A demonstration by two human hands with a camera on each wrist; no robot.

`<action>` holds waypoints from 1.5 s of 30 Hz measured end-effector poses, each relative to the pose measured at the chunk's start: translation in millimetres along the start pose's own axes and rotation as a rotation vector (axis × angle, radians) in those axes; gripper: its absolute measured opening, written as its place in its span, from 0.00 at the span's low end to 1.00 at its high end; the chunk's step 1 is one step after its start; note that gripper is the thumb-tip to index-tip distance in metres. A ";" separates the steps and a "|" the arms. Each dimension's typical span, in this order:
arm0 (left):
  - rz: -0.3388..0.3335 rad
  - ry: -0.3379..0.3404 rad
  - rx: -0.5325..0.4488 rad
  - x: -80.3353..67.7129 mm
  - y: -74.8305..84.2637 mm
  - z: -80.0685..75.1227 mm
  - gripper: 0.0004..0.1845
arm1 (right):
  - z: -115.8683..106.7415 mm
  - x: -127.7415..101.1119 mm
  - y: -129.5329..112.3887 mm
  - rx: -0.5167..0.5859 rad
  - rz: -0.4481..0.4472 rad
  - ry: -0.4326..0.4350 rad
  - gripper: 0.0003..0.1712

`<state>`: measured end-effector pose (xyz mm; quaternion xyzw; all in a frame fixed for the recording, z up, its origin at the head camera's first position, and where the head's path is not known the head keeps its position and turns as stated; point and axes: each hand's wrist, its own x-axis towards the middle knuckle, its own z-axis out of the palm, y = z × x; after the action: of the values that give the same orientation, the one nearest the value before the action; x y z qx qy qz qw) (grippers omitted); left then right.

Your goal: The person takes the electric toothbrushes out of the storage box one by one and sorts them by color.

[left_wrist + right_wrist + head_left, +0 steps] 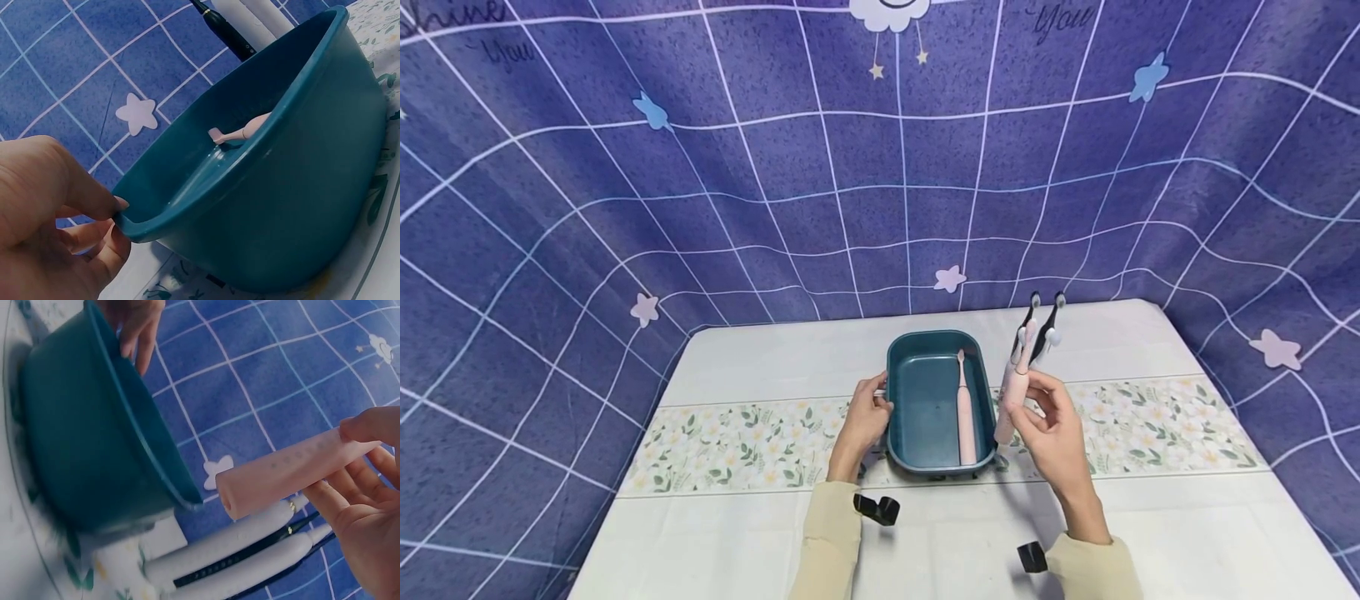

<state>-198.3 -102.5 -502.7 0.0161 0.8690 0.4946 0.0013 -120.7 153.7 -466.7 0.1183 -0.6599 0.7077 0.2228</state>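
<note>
Head view is showing a person sitting at a table [760, 358] covered by a white cloth with a floral band, both sleeves cream. The left hand [865, 417] is gripping the left rim of a teal tub [925, 392], thumb over the edge and fingers curling below it. Inside the tub a pink toothbrush [964, 417] is lying along the right side, its head pointing away from the person.

The right hand [1051, 421] is holding a second pink brush [1013, 392] just to the right of the tub, lifted off the table and leaning a little, with fingers and thumb wrapping its handle. Behind this brush, more brushes [1043, 329] are lying on the table, white and black ones, their heads pointing toward the backdrop [700, 183], a blue sheet with a white grid and stars.

Left wrist view is looking along the tub wall [300, 187]: the thumb [81, 187] is pressing on the rim, and the head of the lying toothbrush [240, 131] is peeking over the far edge.

Right wrist view is showing the held brush's handle [287, 472] between the thumb and fingers of the right hand [365, 506], its blunt end pointing at the tub [81, 437] and hanging clear of it. Two white handles [231, 550] and a black one are lying just below it.
</note>
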 end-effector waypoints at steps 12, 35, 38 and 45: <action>-0.014 -0.001 -0.001 -0.9 0.1 0.7 0.28 | -12.3 -12.7 31.2 -0.122 -0.019 0.079 0.27; -0.030 -0.009 -0.003 -1.3 0.2 1.8 0.29 | -5.2 -17.7 43.8 -0.255 -0.099 0.071 0.26; -0.036 -0.009 0.001 -0.5 -0.2 2.2 0.29 | -5.5 -17.9 42.9 -0.269 -0.097 0.067 0.26; -0.022 -0.007 0.020 -1.3 -0.7 1.3 0.28 | -5.5 -19.1 42.5 -0.291 -0.092 0.057 0.25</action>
<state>-197.1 -101.8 -504.0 0.0083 0.8740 0.4857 0.0094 -123.4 154.9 -513.5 0.0946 -0.7429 0.5966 0.2885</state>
